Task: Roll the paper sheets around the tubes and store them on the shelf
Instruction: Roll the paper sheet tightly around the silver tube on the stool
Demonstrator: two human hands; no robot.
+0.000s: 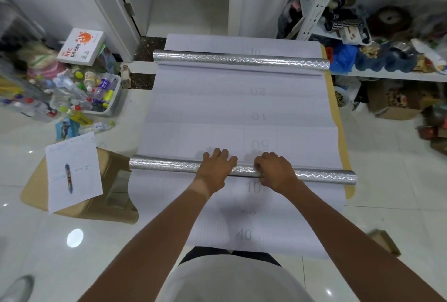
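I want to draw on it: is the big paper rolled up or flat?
Mostly flat: the paper lies spread under both silver tubes.

Near tube [169,165]: shiny silver, embossed diamond weave. Far tube [242,60]: same silver weave. Paper sheets [217,112] under near tube: pale lavender-white, faint grey numerals (some mirrored). Board [343,151] right of near tube: tan edge strip. Cardboard box [116,180] left of near tube: brown; on it a white form [77,156] and a multicoloured pen [68,178]. Beyond that, clear bottles [96,91] with yellow, red and blue caps. White carton [81,46] with orange print. Blue bag [344,57] right of far tube. Floor [399,192]: glossy white tile.
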